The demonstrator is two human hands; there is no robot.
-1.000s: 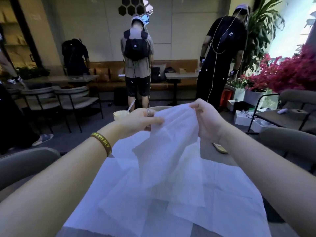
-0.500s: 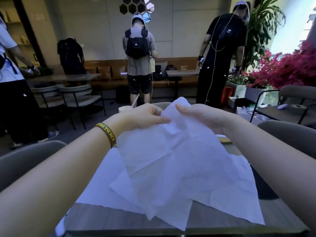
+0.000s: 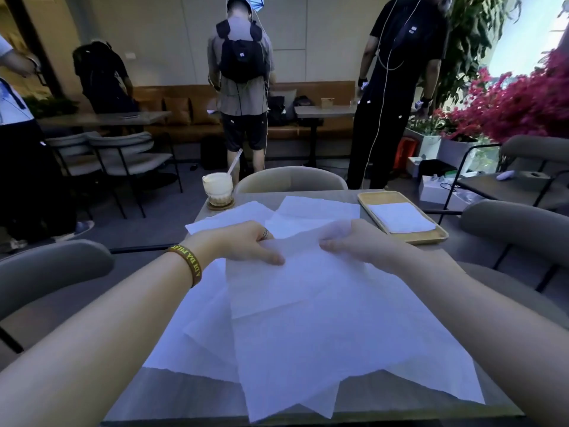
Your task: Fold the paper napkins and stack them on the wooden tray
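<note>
A large white paper napkin (image 3: 308, 303) lies spread over several other unfolded napkins (image 3: 314, 208) on the table. My left hand (image 3: 246, 241) pinches its far left edge, and my right hand (image 3: 354, 241) grips the far right edge, with the corner draped over my fingers. The wooden tray (image 3: 372, 197) sits at the table's far right with a folded white napkin (image 3: 400, 221) lying flat in it. Both hands are left of the tray and apart from it.
A glass of creamy drink with a straw (image 3: 218, 188) stands on a coaster at the far left corner. Grey chairs (image 3: 289, 178) ring the table (image 3: 197, 396). Several people stand beyond, and pink flowers (image 3: 517, 103) fill the right.
Both hands have lowered the raised napkin down onto the pile on the table. The view tilted down, bringing the tray and the drink into sight.
</note>
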